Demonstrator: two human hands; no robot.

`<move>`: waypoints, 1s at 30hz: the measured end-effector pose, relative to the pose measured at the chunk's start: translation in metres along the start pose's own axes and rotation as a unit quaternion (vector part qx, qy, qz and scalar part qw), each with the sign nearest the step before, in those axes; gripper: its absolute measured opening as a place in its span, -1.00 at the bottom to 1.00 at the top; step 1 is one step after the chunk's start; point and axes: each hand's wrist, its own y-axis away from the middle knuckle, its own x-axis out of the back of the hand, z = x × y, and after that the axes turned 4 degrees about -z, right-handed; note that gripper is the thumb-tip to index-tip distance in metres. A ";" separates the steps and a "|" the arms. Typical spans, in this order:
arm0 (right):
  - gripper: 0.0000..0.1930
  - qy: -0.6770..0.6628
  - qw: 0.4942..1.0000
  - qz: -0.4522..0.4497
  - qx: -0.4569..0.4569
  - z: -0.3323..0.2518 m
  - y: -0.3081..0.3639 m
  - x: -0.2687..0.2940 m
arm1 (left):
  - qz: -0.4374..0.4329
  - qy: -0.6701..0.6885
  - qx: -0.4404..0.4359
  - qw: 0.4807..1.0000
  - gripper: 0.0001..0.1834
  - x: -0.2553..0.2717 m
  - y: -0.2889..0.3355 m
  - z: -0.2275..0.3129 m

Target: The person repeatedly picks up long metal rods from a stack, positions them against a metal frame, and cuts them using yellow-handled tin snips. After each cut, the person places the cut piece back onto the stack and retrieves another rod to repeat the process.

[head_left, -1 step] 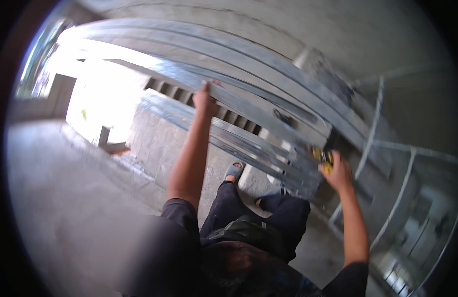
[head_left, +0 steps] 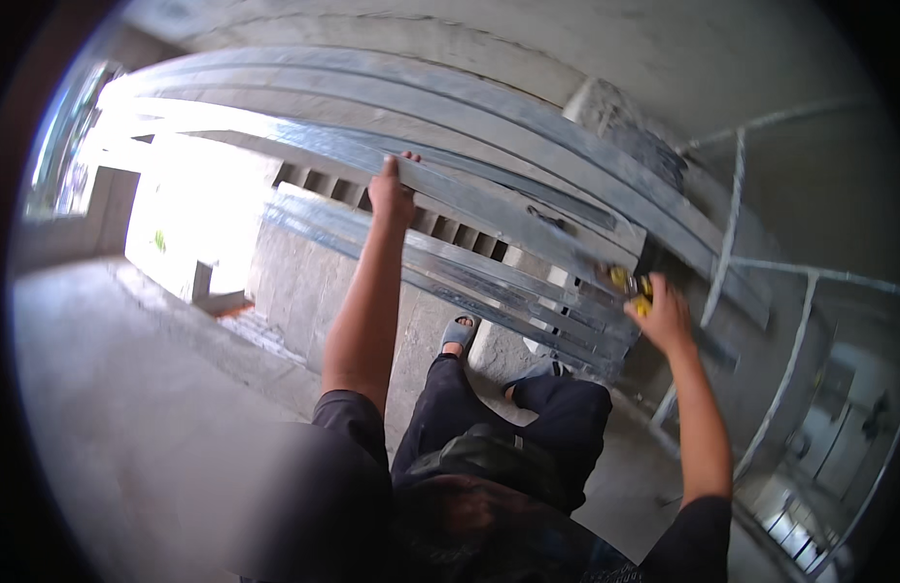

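Note:
My left hand [head_left: 392, 197] is closed around a long, galvanized metal channel [head_left: 489, 216], its thumb on the near side and fingertips showing over the far edge. The channel slants from the bright upper left down toward the right. At its right end, my right hand [head_left: 665, 319] grips a small yellow-and-black hand tool [head_left: 637, 288]. The tool is against or very close to the channel's end; its exact kind is blurred. Nearer to me, below the held piece, several similar metal channels [head_left: 489, 296] lie side by side.
Farther off, long metal strips [head_left: 528, 126] run alongside a concrete wall [head_left: 450, 39]. Thin metal bars [head_left: 729, 233] form a frame at the right. A row of dark openings [head_left: 460, 231] shows between the channels. My sandalled feet [head_left: 460, 332] stand near a concrete block [head_left: 499, 350].
The view has shifted slightly. Both hands keep their hold, with the tool still at the channel's right end.

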 end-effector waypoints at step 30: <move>-0.34 -0.056 0.995 0.083 0.027 0.048 -0.137 -0.151 | -0.528 -0.737 -0.313 0.282 -0.61 0.001 -0.140 -0.136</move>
